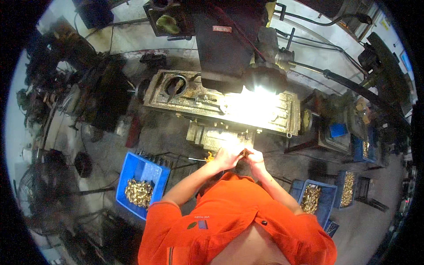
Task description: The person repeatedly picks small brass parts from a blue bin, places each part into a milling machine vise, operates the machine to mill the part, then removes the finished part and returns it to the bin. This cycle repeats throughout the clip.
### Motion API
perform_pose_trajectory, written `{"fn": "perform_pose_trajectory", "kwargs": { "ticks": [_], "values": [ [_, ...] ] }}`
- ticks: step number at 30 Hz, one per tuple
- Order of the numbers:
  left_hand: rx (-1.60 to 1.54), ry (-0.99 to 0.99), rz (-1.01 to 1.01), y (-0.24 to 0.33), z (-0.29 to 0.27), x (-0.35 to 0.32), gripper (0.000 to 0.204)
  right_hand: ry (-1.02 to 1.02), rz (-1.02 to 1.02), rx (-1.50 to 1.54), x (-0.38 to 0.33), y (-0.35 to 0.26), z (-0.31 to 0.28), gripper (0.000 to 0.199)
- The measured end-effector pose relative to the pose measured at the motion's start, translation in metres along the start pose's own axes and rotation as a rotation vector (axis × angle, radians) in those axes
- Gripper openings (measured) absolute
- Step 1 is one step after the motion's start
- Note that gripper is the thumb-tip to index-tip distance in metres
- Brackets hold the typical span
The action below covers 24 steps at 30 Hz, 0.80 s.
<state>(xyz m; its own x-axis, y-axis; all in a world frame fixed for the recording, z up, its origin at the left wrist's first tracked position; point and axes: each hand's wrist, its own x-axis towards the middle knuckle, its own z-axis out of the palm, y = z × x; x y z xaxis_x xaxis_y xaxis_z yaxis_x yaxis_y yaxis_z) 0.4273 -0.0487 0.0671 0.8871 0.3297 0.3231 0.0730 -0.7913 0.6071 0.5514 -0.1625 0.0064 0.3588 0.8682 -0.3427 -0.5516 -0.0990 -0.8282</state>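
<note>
My left hand (pixel 228 158) and my right hand (pixel 255 160) meet in front of my chest, just at the near edge of a machine. The fingers of both are curled in toward each other around something small and dark (pixel 243 153), which is too hidden and glare-washed to name. Just beyond them is the machine's lower metal slide (pixel 205 137), below a long, wet-looking worktable (pixel 190 102). Beside my left wrist lies an orange object (pixel 209 156) with a thin pale rod sticking out to its left.
A blue bin (pixel 122 190) of small brass-coloured parts stands at my left. Another blue bin (pixel 327 194) with similar parts is at my right, with a further bin (pixel 347 190) beside it. A dark machine head (pixel 225 48) and a glaring lamp (pixel 264 95) overhang the worktable.
</note>
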Motion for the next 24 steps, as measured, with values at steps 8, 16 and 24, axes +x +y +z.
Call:
{"fn": "perform_pose_trajectory", "kwargs": {
  "ticks": [8, 16, 24],
  "values": [
    [0.065, 0.072, -0.398, -0.083, -0.035, 0.053, 0.024, 0.227, -0.150, -0.116, -0.037, -0.050, -0.008, 0.052],
    [0.205, 0.209, -0.468, -0.122, -0.039, 0.094, 0.025, 0.514, 0.026, -0.091, -0.093, -0.017, -0.048, 0.038],
    [0.222, 0.187, -0.454, -0.128, -0.041, 0.102, 0.015, 0.523, -0.005, -0.033, -0.107, -0.025, -0.049, 0.039]
  ]
}}
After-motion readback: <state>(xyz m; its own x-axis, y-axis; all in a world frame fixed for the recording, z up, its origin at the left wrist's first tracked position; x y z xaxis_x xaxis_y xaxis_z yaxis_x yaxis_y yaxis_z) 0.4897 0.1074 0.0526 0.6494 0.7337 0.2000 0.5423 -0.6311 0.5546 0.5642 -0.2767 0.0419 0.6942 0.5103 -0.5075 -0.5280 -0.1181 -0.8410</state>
